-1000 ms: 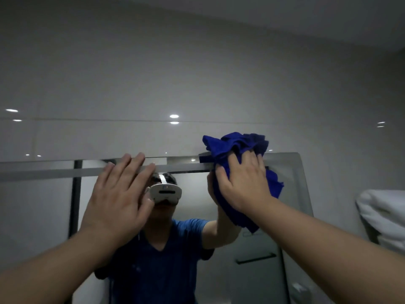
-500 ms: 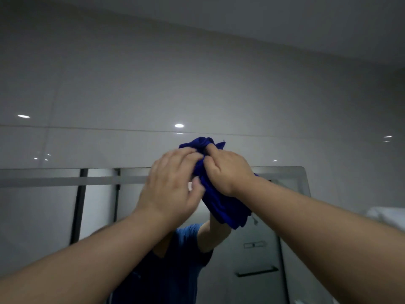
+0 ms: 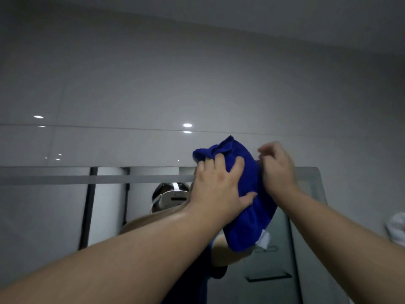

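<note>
A person's left hand [image 3: 219, 189] holds a blue cloth [image 3: 249, 220] against the top right part of a bathroom mirror [image 3: 54, 216]. The fingers are spread and bent into the folds, and the thumb is clamped on the fabric lower down. The cloth is bunched at the top, where it rises past the mirror's upper edge onto the grey wall [image 3: 197, 84]. It hangs in a loose flap below the hand, with a white tag [image 3: 263, 239] showing at the bottom.

The right hand [image 3: 277, 170] sits just beside the cloth's right edge, its fingers loosely curled. It is blurred, and whether it grips the fabric or only brushes it cannot be told.

The step appears to be resettling the cloth between 2 hands before wiping the top of the glass. To do it well, the hanging flap should be gathered into a flat pad under 1 palm, so the tag stays off the glass and the pressure spreads evenly. The strokes should then run along the frosted band [image 3: 65, 179] and into the rounded corner, overlapping so no streaks are left. Reaching this high, a light, steady push is likely safer than leaning on the glass.

A white towel [image 3: 396, 229] sits at the right edge of the view.
</note>
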Motion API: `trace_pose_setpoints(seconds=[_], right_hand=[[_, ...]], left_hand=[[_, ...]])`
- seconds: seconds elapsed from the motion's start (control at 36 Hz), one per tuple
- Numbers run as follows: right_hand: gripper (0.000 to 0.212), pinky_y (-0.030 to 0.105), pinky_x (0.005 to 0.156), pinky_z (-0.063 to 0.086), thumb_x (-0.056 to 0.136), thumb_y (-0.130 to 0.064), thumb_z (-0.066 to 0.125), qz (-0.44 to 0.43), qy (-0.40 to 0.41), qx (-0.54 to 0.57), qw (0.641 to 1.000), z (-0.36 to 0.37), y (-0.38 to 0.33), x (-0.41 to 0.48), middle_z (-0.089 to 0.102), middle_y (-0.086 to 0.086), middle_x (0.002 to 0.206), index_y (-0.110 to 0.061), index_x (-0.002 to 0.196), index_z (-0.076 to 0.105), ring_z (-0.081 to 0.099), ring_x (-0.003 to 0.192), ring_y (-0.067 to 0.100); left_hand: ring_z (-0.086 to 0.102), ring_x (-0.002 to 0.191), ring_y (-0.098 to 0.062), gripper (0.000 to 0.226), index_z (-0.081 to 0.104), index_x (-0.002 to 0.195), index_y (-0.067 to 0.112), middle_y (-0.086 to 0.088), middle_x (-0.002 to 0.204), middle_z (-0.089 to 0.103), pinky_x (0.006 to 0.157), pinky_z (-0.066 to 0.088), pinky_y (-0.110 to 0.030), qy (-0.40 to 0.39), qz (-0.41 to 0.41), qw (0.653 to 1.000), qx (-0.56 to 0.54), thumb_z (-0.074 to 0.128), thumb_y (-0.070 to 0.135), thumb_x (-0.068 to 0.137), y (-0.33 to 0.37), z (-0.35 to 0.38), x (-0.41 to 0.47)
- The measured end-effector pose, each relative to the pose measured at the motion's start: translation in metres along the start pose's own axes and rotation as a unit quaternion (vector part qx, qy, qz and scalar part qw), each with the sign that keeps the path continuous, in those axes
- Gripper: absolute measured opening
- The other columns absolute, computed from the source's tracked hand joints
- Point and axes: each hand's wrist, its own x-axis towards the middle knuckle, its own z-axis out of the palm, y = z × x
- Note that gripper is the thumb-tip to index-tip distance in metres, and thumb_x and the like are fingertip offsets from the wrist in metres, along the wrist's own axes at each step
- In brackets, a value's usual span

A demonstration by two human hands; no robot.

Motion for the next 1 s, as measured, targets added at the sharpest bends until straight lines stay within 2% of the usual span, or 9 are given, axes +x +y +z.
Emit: trace_pose_setpoints(seconds=[0.06, 0.14, 0.19, 0.25, 0.33, 0.44, 0.56, 0.67, 1.0], right_hand=[[0.029, 0.042, 0.088, 0.052, 0.084, -0.022, 0.044, -0.040, -0.042, -0.005, 0.998, 0.008, 0.008, -0.011, 0.070, -0.002, 0.095, -0.015, 0.096, 0.070, 0.064, 0.094, 0.021], [0.045, 0.046, 0.089, 0.052, 0.093, -0.029, 0.035, -0.056, -0.033, 0.009, 0.998, 0.012, 0.015, -0.011, 0.071, 0.005, 0.096, -0.009, 0.099, 0.074, 0.066, 0.096, 0.029], [0.045, 0.047, 0.087, 0.053, 0.096, -0.030, 0.034, -0.077, -0.040, -0.075, 0.993, 0.009, 0.023, -0.008, 0.071, 0.006, 0.094, -0.010, 0.102, 0.073, 0.064, 0.090, 0.029], [0.042, 0.050, 0.082, 0.051, 0.100, -0.029, 0.031, -0.107, -0.054, -0.169, 0.978, 0.003, 0.034, -0.010, 0.064, 0.005, 0.082, -0.013, 0.090, 0.068, 0.056, 0.080, 0.026], [0.038, 0.044, 0.074, 0.040, 0.105, -0.032, 0.030, -0.129, -0.054, -0.172, 0.975, 0.001, 0.040, -0.013, 0.052, 0.001, 0.074, -0.018, 0.078, 0.053, 0.048, 0.072, 0.027], [0.030, 0.039, 0.072, 0.025, 0.100, -0.030, 0.039, -0.146, -0.012, -0.209, 0.967, 0.006, 0.038, -0.011, 0.051, 0.004, 0.074, -0.016, 0.075, 0.050, 0.047, 0.074, 0.033], [0.027, 0.039, 0.072, 0.026, 0.096, -0.029, 0.040, -0.168, -0.006, -0.222, 0.960, 0.006, 0.044, -0.010, 0.053, 0.004, 0.074, -0.017, 0.074, 0.052, 0.049, 0.074, 0.035], [0.024, 0.046, 0.074, 0.039, 0.095, -0.028, 0.043, -0.171, 0.004, -0.231, 0.958, 0.008, 0.045, -0.009, 0.055, 0.006, 0.075, -0.018, 0.075, 0.053, 0.052, 0.075, 0.036], [0.031, 0.046, 0.068, 0.042, 0.091, -0.030, 0.041, -0.128, 0.001, -0.255, 0.958, 0.010, 0.024, -0.014, 0.060, 0.015, 0.069, -0.014, 0.068, 0.053, 0.058, 0.070, 0.040]], left_hand=[[0.052, 0.114, -0.035, 0.086, 0.041, 0.150, 0.029, -0.016, 0.132, 0.052, 0.103, 0.044, -0.053, 0.021, 0.005, 1.000, -0.007, 0.052, 0.082, 0.083, -0.002, 0.000, 0.002], [0.052, 0.107, -0.031, 0.077, 0.049, 0.139, 0.030, -0.011, 0.122, 0.055, 0.097, 0.045, -0.049, 0.042, 0.010, 0.999, -0.014, 0.054, 0.082, 0.082, -0.012, 0.000, 0.004], [0.054, 0.105, -0.030, 0.072, 0.052, 0.135, 0.030, -0.009, 0.119, 0.057, 0.095, 0.047, -0.048, 0.061, -0.003, 0.998, -0.023, 0.054, 0.080, 0.083, -0.024, -0.001, 0.002], [0.055, 0.104, -0.028, 0.069, 0.053, 0.134, 0.029, -0.008, 0.117, 0.058, 0.095, 0.049, -0.047, 0.082, -0.017, 0.996, -0.031, 0.053, 0.076, 0.083, -0.040, -0.001, -0.005], [0.056, 0.100, -0.026, 0.068, 0.058, 0.131, 0.028, -0.006, 0.113, 0.059, 0.092, 0.049, -0.045, 0.108, -0.028, 0.993, -0.036, 0.054, 0.074, 0.082, -0.070, -0.001, -0.019], [0.055, 0.102, -0.024, 0.065, 0.058, 0.132, 0.029, -0.002, 0.113, 0.057, 0.095, 0.049, -0.044, 0.105, -0.046, 0.993, -0.023, 0.057, 0.075, 0.085, -0.118, -0.011, -0.037], [0.054, 0.100, -0.021, 0.060, 0.055, 0.129, 0.029, 0.001, 0.112, 0.056, 0.093, 0.048, -0.043, 0.124, -0.064, 0.990, -0.008, 0.055, 0.074, 0.089, -0.173, -0.022, -0.063], [0.054, 0.100, -0.022, 0.056, 0.054, 0.126, 0.030, 0.002, 0.111, 0.056, 0.091, 0.051, -0.047, 0.122, -0.121, 0.985, 0.031, 0.052, 0.075, 0.091, -0.238, -0.031, -0.085], [0.058, 0.090, -0.020, 0.047, 0.060, 0.114, 0.027, 0.005, 0.101, 0.059, 0.082, 0.050, -0.042, 0.096, -0.198, 0.975, 0.002, 0.050, 0.067, 0.093, -0.364, -0.085, -0.138]])
